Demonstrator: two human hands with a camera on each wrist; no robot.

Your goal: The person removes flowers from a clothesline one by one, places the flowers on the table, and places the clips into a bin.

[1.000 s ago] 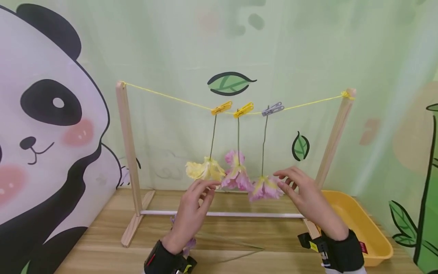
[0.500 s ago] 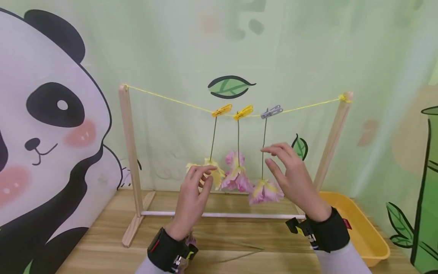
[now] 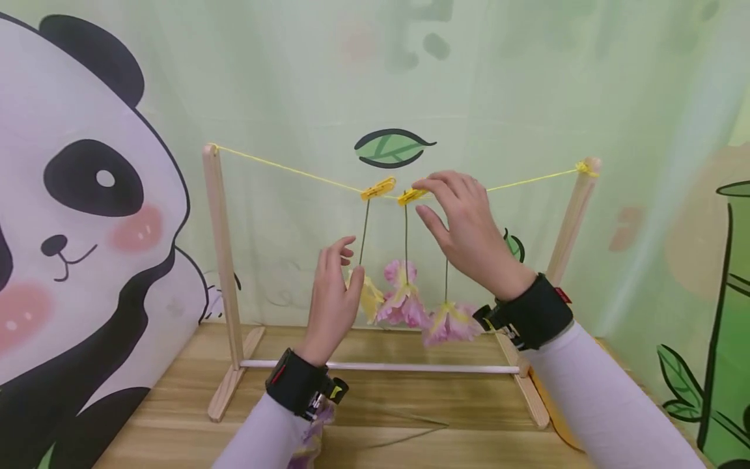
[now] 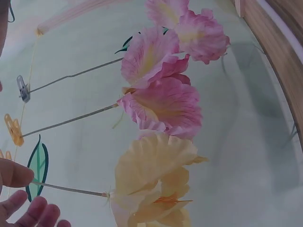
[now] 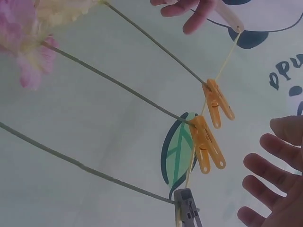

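Three artificial flowers hang head-down by their stems from a yellow string [image 3: 287, 169]. The yellow flower [image 3: 370, 298] and the middle pink flower [image 3: 404, 303] hang from orange-yellow clothespins [image 3: 378, 189]; a grey clothespin [image 5: 187, 208] holds the right pink flower [image 3: 450, 324]. My right hand [image 3: 469, 221] is raised beside the middle clothespin, hiding the grey one in the head view; the right wrist view shows its fingers apart from the clips. With fingers loosely bent, my left hand [image 3: 334, 293] stands before the yellow flower. Whether its thumb touches that stem, I cannot tell.
Wooden posts [image 3: 221, 254] carry the string, joined low down by a white bar [image 3: 422, 369]. A purple flower [image 3: 310, 436] lies on the wooden table, partly behind my left forearm, near a loose stem [image 3: 404, 438]. My right sleeve covers most of a yellow tray [image 3: 559, 410].
Both hands have risen. The right one has gone from beside the right pink flower up and leftward to the clothespins; the left one now stands higher, before the yellow flower.
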